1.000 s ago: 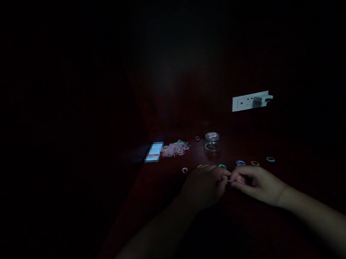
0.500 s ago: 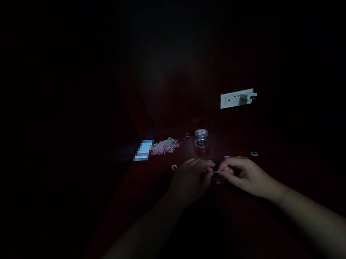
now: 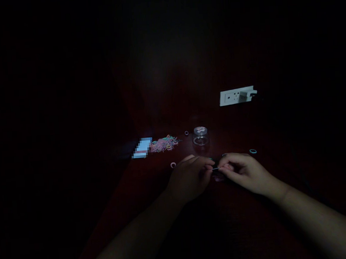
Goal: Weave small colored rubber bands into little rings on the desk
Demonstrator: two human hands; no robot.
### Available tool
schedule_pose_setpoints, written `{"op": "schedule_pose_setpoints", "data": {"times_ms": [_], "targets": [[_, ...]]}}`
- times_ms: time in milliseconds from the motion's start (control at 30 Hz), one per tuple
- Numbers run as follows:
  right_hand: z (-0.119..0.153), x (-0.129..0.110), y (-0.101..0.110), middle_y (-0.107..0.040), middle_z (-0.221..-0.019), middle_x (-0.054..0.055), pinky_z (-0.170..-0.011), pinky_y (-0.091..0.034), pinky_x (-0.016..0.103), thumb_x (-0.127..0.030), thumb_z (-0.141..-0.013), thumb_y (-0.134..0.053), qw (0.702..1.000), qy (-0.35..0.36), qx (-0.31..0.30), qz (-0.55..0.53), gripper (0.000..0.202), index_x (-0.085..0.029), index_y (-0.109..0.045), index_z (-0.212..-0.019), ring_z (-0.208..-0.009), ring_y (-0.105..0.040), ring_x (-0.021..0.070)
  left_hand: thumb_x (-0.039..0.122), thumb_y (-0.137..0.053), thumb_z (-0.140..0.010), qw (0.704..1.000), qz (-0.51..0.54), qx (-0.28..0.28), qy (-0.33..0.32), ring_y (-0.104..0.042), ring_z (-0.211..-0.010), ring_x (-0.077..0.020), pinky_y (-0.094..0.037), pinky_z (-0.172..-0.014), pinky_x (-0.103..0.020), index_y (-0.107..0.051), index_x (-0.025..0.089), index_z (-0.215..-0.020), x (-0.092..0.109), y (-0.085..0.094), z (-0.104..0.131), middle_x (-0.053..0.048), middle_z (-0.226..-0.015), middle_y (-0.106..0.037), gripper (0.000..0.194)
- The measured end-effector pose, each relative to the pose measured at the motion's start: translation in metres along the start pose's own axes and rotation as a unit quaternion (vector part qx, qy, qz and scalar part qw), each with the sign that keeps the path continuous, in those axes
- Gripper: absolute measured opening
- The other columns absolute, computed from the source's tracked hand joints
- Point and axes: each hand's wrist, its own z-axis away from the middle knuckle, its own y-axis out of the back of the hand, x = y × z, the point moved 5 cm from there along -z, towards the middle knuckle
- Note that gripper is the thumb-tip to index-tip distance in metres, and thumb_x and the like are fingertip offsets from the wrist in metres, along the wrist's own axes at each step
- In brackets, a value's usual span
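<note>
Between my two hands a thin, pale elastic band [image 3: 215, 168] is drawn taut. My left hand [image 3: 191, 177] pinches one end with thumb and fingers, and my right hand [image 3: 245, 173] pinches the other. Just beneath the fingertips lies a pinkish shape [image 3: 218, 178], too dark to make out. A pink band [image 3: 173, 165] rests left of my left hand, while a blue-green band [image 3: 252, 151] lies beyond my right hand. Parts of other small bands show behind the fingers, mostly hidden.
Further back on the dark red table [image 3: 130, 195] stands a clear lidded jar [image 3: 201, 137]. Left of it are a heap of colourful bands [image 3: 165, 144], a single small band [image 3: 186, 133] and a lit, pixelated phone-like rectangle [image 3: 142, 148]. A socket [image 3: 231, 96] with a plug is on the wall.
The whole view has shifted slightly, so things sit a little higher in the picture. Both hands keep their pinch, and the band between them is now slightly tilted.
</note>
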Motion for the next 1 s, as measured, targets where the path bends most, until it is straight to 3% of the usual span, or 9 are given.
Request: {"op": "schedule_pose_setpoints", "data": {"times_ms": [433,800,900,1000], "targets": [[0.0,0.0,0.001,-0.056,-0.062,0.0,-0.054,-0.045,0.024,-0.036,-0.089,-0.061,1.0,-0.004,0.02,0.008,0.02,-0.018,-0.065,-0.079,-0.057,-0.05,0.0118,0.02,-0.059,-0.085,1.0,0.004,-0.005,-0.005,-0.063,-0.085,-0.0172,-0.051,-0.08,-0.035,-0.064,0.021,-0.101,0.0,0.001,0.0,-0.001,-0.091,-0.07,0.017],[-0.001,0.001,-0.002,-0.059,-0.064,0.001,-0.057,-0.046,0.025,-0.036,-0.09,-0.059,1.0,-0.01,0.001,0.017,0.022,-0.018,-0.066,-0.08,-0.058,-0.053,0.0127,0.019,-0.054,-0.088,1.0,-0.01,-0.01,-0.023,-0.063,-0.084,-0.0162,-0.05,-0.08,-0.033,-0.064,0.021,-0.101,0.003,0.0,0.0,-0.001,-0.094,-0.071,0.017],[-0.002,0.0,0.005,-0.061,-0.066,0.002,-0.057,-0.045,0.025,-0.037,-0.09,-0.059,0.999,-0.009,-0.007,0.034,0.023,-0.018,-0.067,-0.08,-0.059,-0.054,0.0131,0.019,-0.056,-0.087,1.0,-0.003,-0.005,-0.022,-0.062,-0.084,-0.0157,-0.05,-0.08,-0.032,-0.063,0.021,-0.104,0.003,0.001,0.0,0.0,-0.093,-0.071,0.018],[-0.002,0.009,0.026,-0.063,-0.07,0.003,-0.059,-0.046,0.026,-0.038,-0.089,-0.059,0.997,-0.04,-0.012,0.065,0.023,-0.018,-0.069,-0.081,-0.063,-0.057,0.0148,0.02,-0.058,-0.087,1.0,-0.003,-0.002,-0.014,-0.061,-0.086,-0.0158,-0.049,-0.078,-0.031,-0.062,0.022,-0.107,0.002,0.003,0.001,0.001,-0.092,-0.069,0.021]]}}
